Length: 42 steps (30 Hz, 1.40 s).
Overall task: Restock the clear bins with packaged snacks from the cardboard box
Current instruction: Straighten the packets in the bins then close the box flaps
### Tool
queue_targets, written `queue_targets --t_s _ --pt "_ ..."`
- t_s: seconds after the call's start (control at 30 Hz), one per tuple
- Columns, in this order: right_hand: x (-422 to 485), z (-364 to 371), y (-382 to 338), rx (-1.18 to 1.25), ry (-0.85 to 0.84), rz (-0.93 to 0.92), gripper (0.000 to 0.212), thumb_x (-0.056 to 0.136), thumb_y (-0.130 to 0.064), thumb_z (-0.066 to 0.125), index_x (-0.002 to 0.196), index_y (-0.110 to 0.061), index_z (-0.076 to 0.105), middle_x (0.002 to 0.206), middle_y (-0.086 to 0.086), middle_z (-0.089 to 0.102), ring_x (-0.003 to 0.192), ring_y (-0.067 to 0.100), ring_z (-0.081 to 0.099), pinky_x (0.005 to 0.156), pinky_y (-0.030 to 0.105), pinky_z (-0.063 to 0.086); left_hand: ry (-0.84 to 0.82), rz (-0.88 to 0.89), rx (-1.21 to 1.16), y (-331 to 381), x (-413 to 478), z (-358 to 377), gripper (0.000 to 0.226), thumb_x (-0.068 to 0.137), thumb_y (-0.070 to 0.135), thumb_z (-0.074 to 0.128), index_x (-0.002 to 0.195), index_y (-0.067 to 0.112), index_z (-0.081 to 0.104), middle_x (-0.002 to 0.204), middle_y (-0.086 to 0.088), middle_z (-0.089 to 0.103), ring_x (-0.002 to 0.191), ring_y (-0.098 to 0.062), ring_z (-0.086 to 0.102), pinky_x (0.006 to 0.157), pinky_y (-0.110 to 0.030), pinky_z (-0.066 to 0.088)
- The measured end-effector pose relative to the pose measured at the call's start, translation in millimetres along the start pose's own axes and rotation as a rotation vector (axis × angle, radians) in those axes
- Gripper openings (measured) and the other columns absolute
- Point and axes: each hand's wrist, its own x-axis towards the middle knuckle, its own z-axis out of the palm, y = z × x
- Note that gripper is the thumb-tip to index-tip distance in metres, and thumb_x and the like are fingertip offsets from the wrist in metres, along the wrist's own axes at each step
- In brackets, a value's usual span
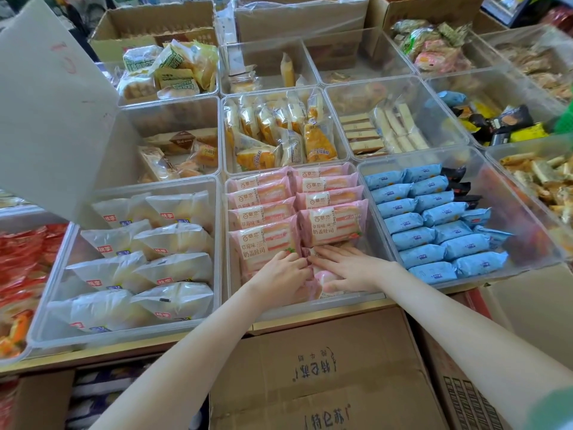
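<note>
Found pink snack packs [269, 193] filed upright in two columns inside front-centre clear bin [224, 243], reaching nearly to its front wall. Logged left grip [283, 274] curled onto near edge of front-left pack, apparently grasping it. Logged right grip [347, 268] released, fingers straight and spread, pressed flat on last packs lying at front right. Judged this bin close to full, with only those front packs left to seat. Saw neighbouring bins of white packs [173, 237] and blue packs [434, 225] well filled. Noted rear bins half stocked or nearly bare, hence judged much restocking left. Spotted cardboard box [325, 367] below bench [279, 324] edge, flaps folded over, contents hidden.
</note>
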Motion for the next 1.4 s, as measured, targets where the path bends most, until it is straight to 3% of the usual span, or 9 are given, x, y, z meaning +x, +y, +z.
queue_targets --t_s 0.2,0.27,0.37,0.47,0.63,0.77,1.0,1.13,1.4 --pt "-6.3 -4.2 -2.9 0.034 -0.006 0.018 0.068 0.093 -0.059 0.038 0.151 -0.040 0.006 0.160 -0.011 -0.006 0.147 0.015 -0.008 0.120 0.043 -0.001 -0.211 -0.038 -0.179 0.7 8.9 -2.8 0.021 0.096 0.023 0.046 0.100 0.018 0.067 0.113 0.007 0.062 0.121 -0.013 0.045 0.101 -0.031 0.033" --pt "-10.4 -9.0 -4.9 0.022 0.023 0.008 0.068 0.092 -0.057 0.042 0.151 -0.037 0.014 0.160 -0.009 0.004 0.147 0.017 0.000 0.119 0.041 0.002 -0.318 -0.032 -0.221 -3.2 8.7 -8.6 0.020 0.094 0.019 0.048 0.094 0.017 0.068 0.106 0.008 0.063 0.113 -0.012 0.047 0.099 -0.033 0.038" --pt "-23.9 -19.7 2.1 -0.090 0.113 0.009 0.066 0.086 -0.058 0.051 0.143 -0.029 0.036 0.149 -0.005 0.035 0.139 0.017 0.023 0.117 0.040 0.007 -0.432 -0.122 -0.206 -0.2 15.9 -24.4 0.021 0.094 0.027 0.044 0.084 0.016 0.059 0.088 0.004 0.060 0.085 -0.020 0.053 0.077 -0.034 0.047" --pt "-43.6 -25.9 19.4 -0.262 0.129 0.100 0.053 0.080 -0.053 0.055 0.124 -0.022 0.053 0.128 -0.004 0.048 0.130 0.019 0.028 0.115 0.045 0.000 -0.344 -0.238 -0.214 5.8 26.8 -27.8 0.034 0.090 0.050 0.049 0.091 0.018 0.060 0.089 0.004 0.062 0.081 -0.018 0.058 0.069 -0.032 0.050" --pt "-55.4 -25.6 26.7 -0.336 0.112 0.169 0.023 0.089 -0.032 0.054 0.103 -0.017 0.065 0.118 -0.001 0.051 0.130 0.020 0.028 0.115 0.051 -0.002 -0.307 -0.170 0.000 19.6 44.6 -16.6 0.040 0.091 0.044 0.055 0.114 0.012 0.057 0.110 -0.002 0.060 0.103 -0.022 0.055 0.085 -0.031 0.040" --pt "-52.3 -22.6 22.5 -0.383 0.139 0.168 0.019 0.092 -0.020 0.052 0.100 -0.013 0.068 0.110 -0.001 0.054 0.126 0.020 0.032 0.115 0.050 -0.006 -0.304 -0.155 0.058 14.8 45.3 -12.2 0.033 0.093 0.041 0.054 0.102 0.011 0.063 0.104 -0.002 0.064 0.098 -0.019 0.057 0.079 -0.027 0.032" --pt "-48.9 -32.0 17.7 -0.475 0.119 0.204 0.028 0.089 -0.004 0.049 0.108 -0.014 0.066 0.113 0.002 0.051 0.125 0.025 0.031 0.115 0.054 0.000 -0.349 -0.167 0.059 6.0 34.5 -2.1 0.010 0.092 0.019 0.057 0.095 0.014 0.065 0.095 0.001 0.067 0.094 -0.018 0.060 0.088 -0.027 0.029" --pt "-43.1 -33.3 11.5 -0.550 0.058 0.227 0.033 0.088 -0.001 0.049 0.113 -0.014 0.065 0.118 0.003 0.053 0.128 0.027 0.029 0.115 0.055 0.000 -0.449 -0.159 0.185 18.3 44.5 -9.5 0.018 0.089 0.005 0.053 0.099 0.013 0.066 0.095 0.001 0.065 0.086 -0.019 0.055 0.081 -0.026 0.026" --pt "-26.5 -22.5 6.7 -0.547 0.002 0.323 0.033 0.090 -0.002 0.048 0.117 -0.013 0.063 0.122 0.006 0.054 0.133 0.029 0.025 0.114 0.055 -0.006 -0.440 -0.219 0.233 32.6 45.2 -25.6 0.022 0.095 0.010 0.047 0.110 0.013 0.063 0.113 -0.003 0.063 0.100 -0.020 0.053 0.092 -0.028 0.030"
